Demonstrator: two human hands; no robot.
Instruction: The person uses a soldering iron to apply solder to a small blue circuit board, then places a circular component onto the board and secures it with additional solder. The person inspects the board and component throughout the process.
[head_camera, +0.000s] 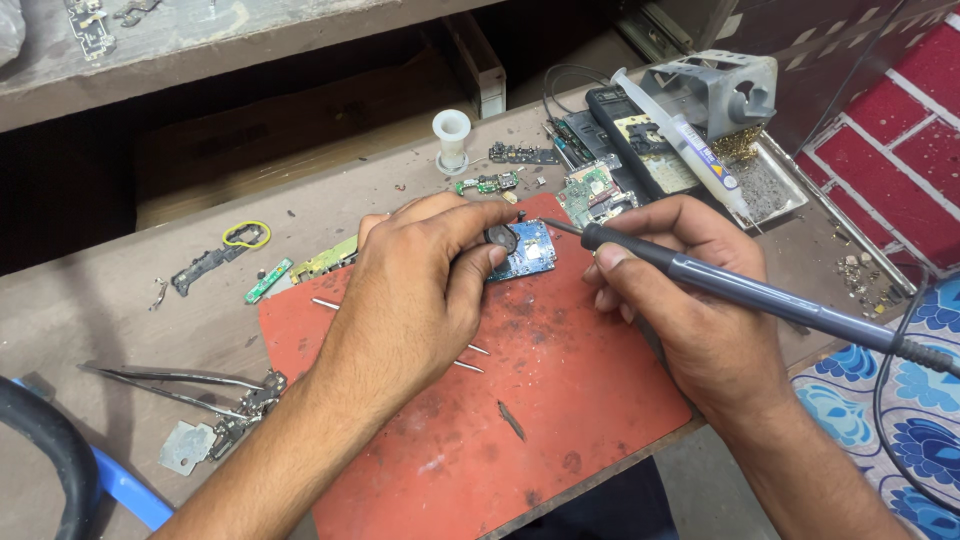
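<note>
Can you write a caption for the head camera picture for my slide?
Left hand steadies a small blue circuit board on a red mat; right hand aims a grey soldering iron.

Lighting: bright, even, diffuse from above/front. Soft short shadows under both hands on red mat (520, 400). Recess under shelf (200, 40) dark, detail lost. Centre sharp; slight softness at frame edges. No glare.

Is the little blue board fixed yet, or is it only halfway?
Not finished. Done: the board lies bare on the red mat. In hand: the left hand pins it while the right hand aims the soldering iron at its edge. Left: other boards wait loose nearby.
</note>
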